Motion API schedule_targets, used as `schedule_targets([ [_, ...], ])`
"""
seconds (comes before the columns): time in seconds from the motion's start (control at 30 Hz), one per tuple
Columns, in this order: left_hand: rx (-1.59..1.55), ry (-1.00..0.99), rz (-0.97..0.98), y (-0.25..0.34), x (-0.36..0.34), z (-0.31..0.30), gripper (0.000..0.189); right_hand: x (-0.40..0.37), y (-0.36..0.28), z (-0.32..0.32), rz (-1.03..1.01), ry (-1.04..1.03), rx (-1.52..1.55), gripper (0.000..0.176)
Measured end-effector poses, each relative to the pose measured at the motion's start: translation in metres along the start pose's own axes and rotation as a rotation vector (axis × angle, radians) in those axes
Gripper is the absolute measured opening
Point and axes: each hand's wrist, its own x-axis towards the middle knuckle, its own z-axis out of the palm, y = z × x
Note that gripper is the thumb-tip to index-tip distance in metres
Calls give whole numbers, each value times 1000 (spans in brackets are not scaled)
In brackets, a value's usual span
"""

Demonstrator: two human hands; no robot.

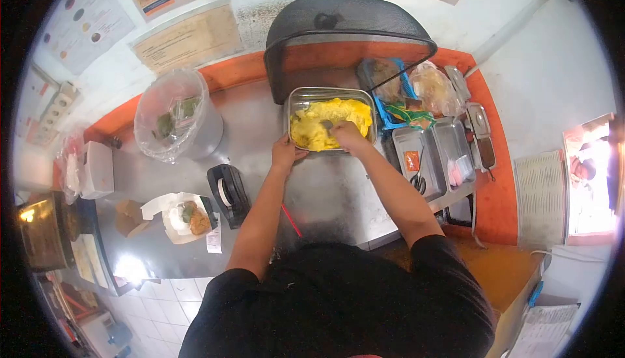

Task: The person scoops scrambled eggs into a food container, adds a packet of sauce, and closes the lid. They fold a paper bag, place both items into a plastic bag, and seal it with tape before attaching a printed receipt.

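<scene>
A rectangular metal tray (pixel 331 90) holds a mound of soft yellow food (pixel 335 109) that looks like scrambled egg. At its front left corner my left hand (pixel 286 153) grips the rim, fingers closed. My right hand (pixel 349 137) reaches over the front edge, closed around what looks like a metal spoon (pixel 327 124). The spoon's grey end is down in the yellow food; its handle is hidden by my fingers. Behind the tray stands a raised black mesh food cover (pixel 345 23).
On the left are a bag-lined bin (pixel 211 123), a black tape dispenser (pixel 228 195) and an open takeaway box (pixel 172 211) with rice and fried food. To the right sit a blue basket (pixel 384 107), metal trays (pixel 407 140), scissors (pixel 418 179) and a bagged item (pixel 435 91).
</scene>
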Motion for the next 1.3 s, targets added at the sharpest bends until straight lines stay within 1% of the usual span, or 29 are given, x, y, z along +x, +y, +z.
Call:
schedule_targets([
  [0.07,-24,-3,2,0,0,1,36,12,4,17,-315,151,-149,22],
  [0.1,-43,-16,4,-1,0,-1,36,12,-5,12,-422,192,-244,20],
  [0.2,-61,-19,-23,-7,4,-6,39,-5,-38,-12,-391,300,-424,18],
  [0.3,-23,-46,-64,-5,8,-11,42,8,-24,-48,-464,426,-496,18],
  [0.33,-2,-62,-81,-6,9,-13,43,13,-16,-57,-374,463,-536,19],
  [0.4,-16,-60,-54,-10,12,-14,42,23,2,-68,-188,538,-612,22],
  [0.5,-15,-62,-22,-8,12,-10,43,49,48,-60,-198,321,-858,23],
  [0.6,38,-58,-50,-10,9,-5,43,87,93,-38,-361,116,-1001,28],
  [0.63,65,-55,-66,-10,8,-5,44,77,95,-26,-315,124,-915,29],
  [0.7,-4,-35,-15,-11,1,-2,44,59,91,-3,-249,146,-755,32],
  [0.8,-56,-27,-10,-15,3,-5,44,55,58,-15,-255,99,-772,46],
  [0.83,-60,-34,-20,-18,2,-6,45,46,36,-28,-272,72,-698,50],
  [0.87,-52,-33,-20,-19,2,-7,45,27,14,-38,-310,216,-477,40],
  [0.93,-41,-36,-12,-18,3,-5,45,33,16,-57,-476,286,-386,28],
  [1.03,-46,-38,-14,-20,2,-4,45,31,26,-83,-414,388,-545,21],
  [1.13,-54,-36,24,-16,-6,-2,44,14,44,-88,-254,424,-628,22],
  [1.23,-56,-21,-2,-16,-5,-3,44,-14,50,-72,-316,372,-421,25],
  [1.3,-45,-21,-4,-15,-4,-3,44,-21,49,-57,-361,332,-334,27],
])
